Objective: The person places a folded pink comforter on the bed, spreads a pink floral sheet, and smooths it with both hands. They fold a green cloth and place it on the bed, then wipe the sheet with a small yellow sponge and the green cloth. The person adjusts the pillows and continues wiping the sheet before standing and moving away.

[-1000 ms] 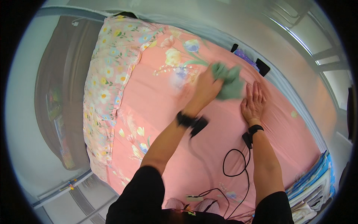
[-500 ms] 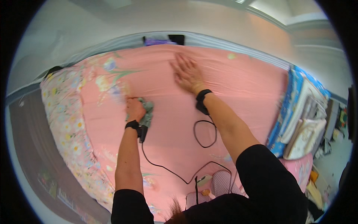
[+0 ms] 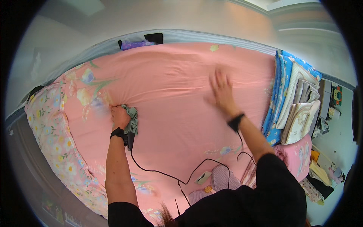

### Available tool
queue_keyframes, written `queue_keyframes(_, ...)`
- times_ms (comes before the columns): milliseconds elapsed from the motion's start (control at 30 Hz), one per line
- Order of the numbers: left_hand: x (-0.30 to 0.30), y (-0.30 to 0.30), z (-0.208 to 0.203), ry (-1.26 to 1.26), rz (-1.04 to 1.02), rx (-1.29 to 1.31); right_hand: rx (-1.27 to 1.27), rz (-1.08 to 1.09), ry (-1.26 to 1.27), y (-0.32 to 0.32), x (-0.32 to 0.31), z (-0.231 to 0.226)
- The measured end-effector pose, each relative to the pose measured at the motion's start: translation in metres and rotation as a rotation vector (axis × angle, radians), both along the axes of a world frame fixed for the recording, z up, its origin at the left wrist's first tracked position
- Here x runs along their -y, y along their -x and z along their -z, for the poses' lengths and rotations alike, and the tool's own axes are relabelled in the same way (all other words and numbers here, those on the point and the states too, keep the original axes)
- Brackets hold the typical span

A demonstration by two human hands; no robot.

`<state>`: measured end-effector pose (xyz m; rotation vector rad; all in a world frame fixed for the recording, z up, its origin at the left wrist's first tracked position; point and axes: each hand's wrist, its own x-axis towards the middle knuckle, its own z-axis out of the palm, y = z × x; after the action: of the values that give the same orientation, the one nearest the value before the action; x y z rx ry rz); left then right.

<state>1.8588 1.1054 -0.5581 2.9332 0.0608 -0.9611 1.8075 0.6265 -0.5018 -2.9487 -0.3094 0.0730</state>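
Observation:
A pink floral bed sheet (image 3: 170,125) spreads under both my hands, with fine creases running across its far half. My left hand (image 3: 120,116) is closed on a crumpled grey-green cloth (image 3: 132,120), pressed against the sheet on the left side. Over the right part of the sheet, my right hand (image 3: 222,94) has its fingers spread and holds nothing. Motion smears it, and I cannot tell whether the palm touches the fabric. Each wrist wears a black band, and a black cable (image 3: 162,171) runs from the left one toward my body.
A stack of folded blue and white bedding (image 3: 287,98) stands at the right edge. A flowered pillow (image 3: 62,143) lies along the left side. Against the far wall sits a purple packet (image 3: 137,44). A phone (image 3: 203,178) rests beside my knees.
My right hand has swept to the right across the sheet, its fingers still spread. The view has shifted to the right. My left hand keeps its hold on the cloth.

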Motion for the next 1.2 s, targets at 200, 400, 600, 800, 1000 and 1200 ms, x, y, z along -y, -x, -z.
queue_keyframes(200,-0.001,-0.001,0.003,-0.076,0.077,0.031,-0.413,0.126,0.211,-0.224,0.031,0.036)
queue_keyframes(400,0.005,-0.004,-0.005,-0.029,-0.012,-0.016,0.348,-0.132,-0.181,-0.069,-0.091,-0.043)
queue_keyframes(600,0.000,0.000,0.003,-0.032,0.021,-0.027,0.081,-0.401,0.018,-0.122,-0.007,-0.007)
queue_keyframes(800,-0.004,-0.008,0.003,-0.048,0.041,-0.069,0.167,0.394,0.284,-0.078,0.218,-0.023)
queue_keyframes(1000,-0.002,-0.012,-0.001,0.027,0.012,-0.077,0.229,1.001,0.087,0.233,0.161,-0.016)
queue_keyframes(1200,-0.022,-0.007,0.020,0.041,0.136,-0.050,0.488,0.861,-0.312,-0.036,-0.069,0.027)
